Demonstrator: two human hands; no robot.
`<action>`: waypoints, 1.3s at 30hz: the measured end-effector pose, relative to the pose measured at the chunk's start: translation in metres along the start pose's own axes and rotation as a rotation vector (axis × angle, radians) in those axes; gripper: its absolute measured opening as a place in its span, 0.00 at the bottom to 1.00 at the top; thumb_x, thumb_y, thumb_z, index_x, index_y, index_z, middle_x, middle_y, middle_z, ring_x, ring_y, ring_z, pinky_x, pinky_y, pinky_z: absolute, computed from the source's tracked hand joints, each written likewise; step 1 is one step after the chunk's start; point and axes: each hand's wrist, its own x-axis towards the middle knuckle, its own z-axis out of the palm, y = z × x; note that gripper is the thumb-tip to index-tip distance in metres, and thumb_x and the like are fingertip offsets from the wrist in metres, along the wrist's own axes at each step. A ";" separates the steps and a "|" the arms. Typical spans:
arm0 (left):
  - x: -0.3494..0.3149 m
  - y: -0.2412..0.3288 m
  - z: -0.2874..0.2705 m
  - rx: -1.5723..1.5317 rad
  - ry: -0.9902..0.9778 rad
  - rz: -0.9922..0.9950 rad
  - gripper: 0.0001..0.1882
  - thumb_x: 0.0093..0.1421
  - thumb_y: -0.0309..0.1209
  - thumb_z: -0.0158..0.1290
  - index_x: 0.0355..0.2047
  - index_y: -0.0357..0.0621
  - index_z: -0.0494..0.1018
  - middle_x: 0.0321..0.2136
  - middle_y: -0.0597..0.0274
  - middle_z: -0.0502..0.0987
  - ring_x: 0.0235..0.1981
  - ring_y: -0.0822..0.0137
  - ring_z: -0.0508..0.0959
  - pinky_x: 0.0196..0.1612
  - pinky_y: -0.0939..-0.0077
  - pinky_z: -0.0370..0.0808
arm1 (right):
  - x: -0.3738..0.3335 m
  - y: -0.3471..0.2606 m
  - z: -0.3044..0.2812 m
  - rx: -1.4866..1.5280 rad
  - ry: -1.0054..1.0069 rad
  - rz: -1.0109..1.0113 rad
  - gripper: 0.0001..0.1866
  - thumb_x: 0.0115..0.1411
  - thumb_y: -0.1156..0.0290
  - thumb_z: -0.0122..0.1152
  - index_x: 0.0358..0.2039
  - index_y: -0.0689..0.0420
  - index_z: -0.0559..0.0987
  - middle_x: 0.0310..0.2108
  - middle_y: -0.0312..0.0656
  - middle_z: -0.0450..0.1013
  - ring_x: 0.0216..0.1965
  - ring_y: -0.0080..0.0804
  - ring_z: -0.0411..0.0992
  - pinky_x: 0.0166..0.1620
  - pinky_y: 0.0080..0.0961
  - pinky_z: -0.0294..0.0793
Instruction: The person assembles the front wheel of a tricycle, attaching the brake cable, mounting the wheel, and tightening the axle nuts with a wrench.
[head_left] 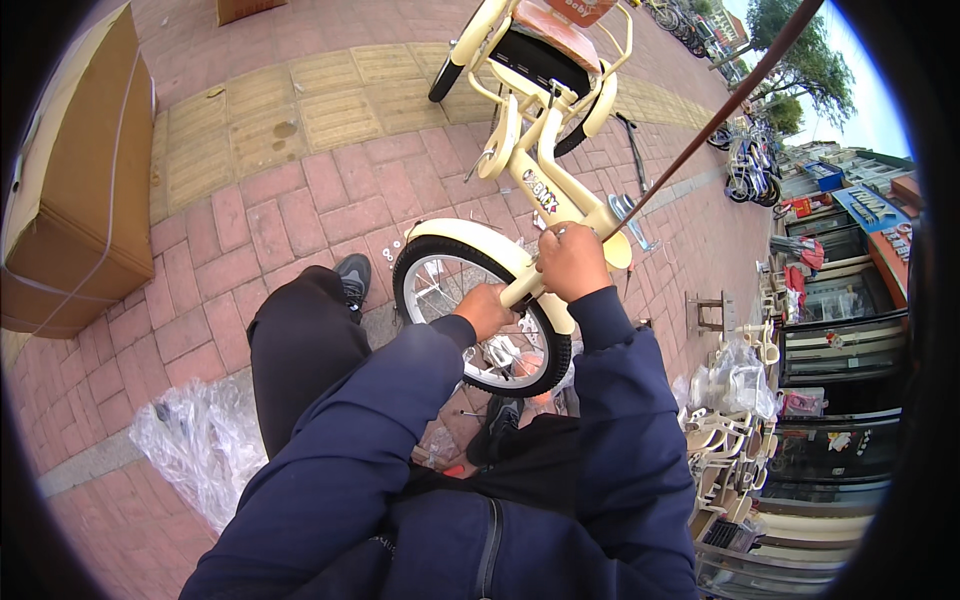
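A: What are the hands doing?

B: The right hand (575,262) is curled tightly round the cream fork (527,287), near the tricycle frame (545,190). The left hand (485,312) is bent in beside the fork's other end, over the spokes; its fingertips are hidden, so I can't tell whether it pinches anything.

A: And the wheel?

B: The black-tyred front wheel (557,352) is in front of the person's legs, with a cream mudguard (470,238) arching over its far side. The cream tricycle frame is just beyond, on the brick paving (280,240).

A: Anything else around?

B: Crumpled clear plastic wrap (200,440) lies left of the person's dark trouser leg (305,350), and a strapped cardboard box (85,190) sits farther off on the left.
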 end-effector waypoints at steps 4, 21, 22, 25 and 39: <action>0.002 -0.003 0.000 0.034 0.011 -0.028 0.15 0.53 0.30 0.62 0.38 0.33 0.78 0.28 0.50 0.81 0.29 0.64 0.78 0.38 0.69 0.74 | -0.024 -0.011 0.024 -0.010 0.268 -0.041 0.08 0.60 0.70 0.55 0.32 0.62 0.77 0.24 0.55 0.75 0.27 0.56 0.75 0.32 0.44 0.75; 0.000 -0.001 -0.002 0.031 -0.007 0.017 0.15 0.51 0.30 0.62 0.39 0.36 0.79 0.28 0.52 0.81 0.29 0.64 0.79 0.38 0.70 0.74 | 0.008 0.008 -0.002 0.230 -0.078 0.152 0.11 0.58 0.69 0.57 0.23 0.62 0.76 0.20 0.51 0.74 0.24 0.51 0.76 0.32 0.43 0.76; 0.000 -0.002 -0.002 0.031 -0.003 0.034 0.15 0.51 0.30 0.62 0.38 0.36 0.79 0.28 0.52 0.81 0.28 0.64 0.79 0.38 0.70 0.74 | 0.008 0.011 0.003 0.176 -0.032 0.073 0.11 0.57 0.69 0.57 0.23 0.62 0.76 0.20 0.50 0.74 0.24 0.51 0.76 0.31 0.43 0.75; 0.000 -0.004 -0.001 -0.021 -0.015 0.035 0.15 0.51 0.30 0.62 0.38 0.37 0.79 0.28 0.52 0.81 0.28 0.63 0.79 0.38 0.70 0.74 | 0.006 0.016 0.017 0.137 -0.035 0.012 0.11 0.58 0.68 0.58 0.25 0.63 0.76 0.21 0.52 0.74 0.24 0.52 0.75 0.29 0.43 0.75; -0.004 0.008 -0.005 0.041 0.024 0.010 0.19 0.53 0.32 0.62 0.42 0.32 0.76 0.30 0.46 0.81 0.31 0.59 0.79 0.40 0.65 0.74 | -0.059 -0.021 0.053 0.029 0.340 -0.166 0.09 0.58 0.72 0.57 0.39 0.60 0.75 0.29 0.53 0.75 0.30 0.52 0.76 0.33 0.43 0.75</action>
